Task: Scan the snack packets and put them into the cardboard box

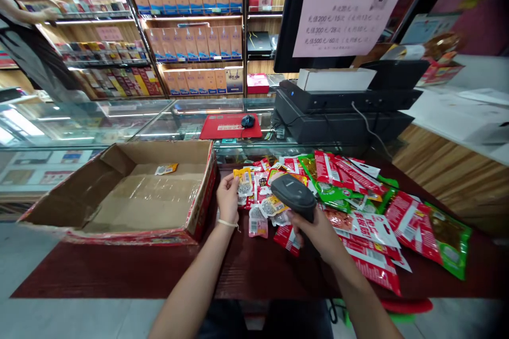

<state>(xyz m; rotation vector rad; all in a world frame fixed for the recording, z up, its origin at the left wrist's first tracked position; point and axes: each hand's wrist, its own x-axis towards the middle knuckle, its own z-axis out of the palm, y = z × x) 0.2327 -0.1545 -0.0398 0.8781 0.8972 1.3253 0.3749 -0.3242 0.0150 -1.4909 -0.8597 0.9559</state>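
Your L hand point(228, 198) pinches small snack pkt point(243, 183); R hand point(316, 230) grips scanner point(294, 193). Cardboard box point(159, 151) just left; red/green pkts point(369, 222) crowd bench point(119, 270) right; till point(338, 116) behind.

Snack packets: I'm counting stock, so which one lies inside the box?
The small yellow packet lying alone inside the cardboard box; every other packet is heaped on the red table or pinched in the left hand.

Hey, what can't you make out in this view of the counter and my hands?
All in the head view:
- Print on the packet in the left hand: too small to read.
- Handle of the scanner: wrapped by the right hand.
- Lower bags in the pile: covered by those on top.
- Pink notice: text blurred.
- Person, upper left: cut off by the edge.
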